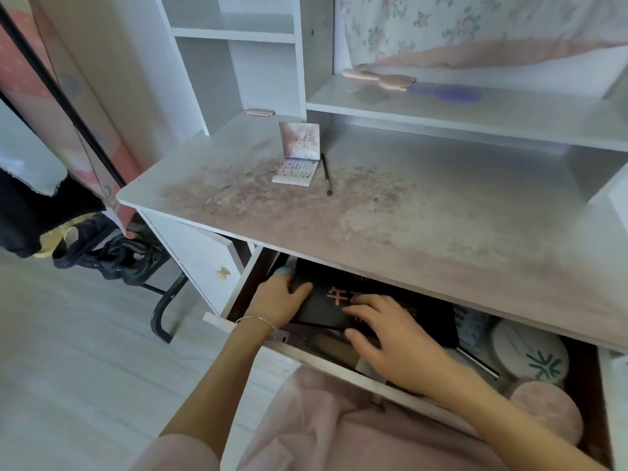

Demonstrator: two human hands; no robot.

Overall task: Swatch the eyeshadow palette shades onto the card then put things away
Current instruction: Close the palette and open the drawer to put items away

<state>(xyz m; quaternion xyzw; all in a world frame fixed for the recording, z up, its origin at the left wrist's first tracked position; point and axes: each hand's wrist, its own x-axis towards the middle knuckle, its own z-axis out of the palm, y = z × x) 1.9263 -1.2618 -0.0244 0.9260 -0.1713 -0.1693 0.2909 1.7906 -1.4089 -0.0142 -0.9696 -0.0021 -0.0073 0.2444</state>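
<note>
An open eyeshadow palette with its lid raised stands on the dressing table, and a dark makeup brush lies just to its right. Below the tabletop a drawer is pulled out. Both hands are inside it on a black item with pink characters. My left hand grips the item's left end, thumb on top. My right hand lies on its right part with fingers spread and thumb at its near edge. No card is visible.
The drawer also holds a round white case with a green mark, a pink powder puff and other small items. A pink brush and a purple hairbrush lie on the upper shelf. A black rack stands left.
</note>
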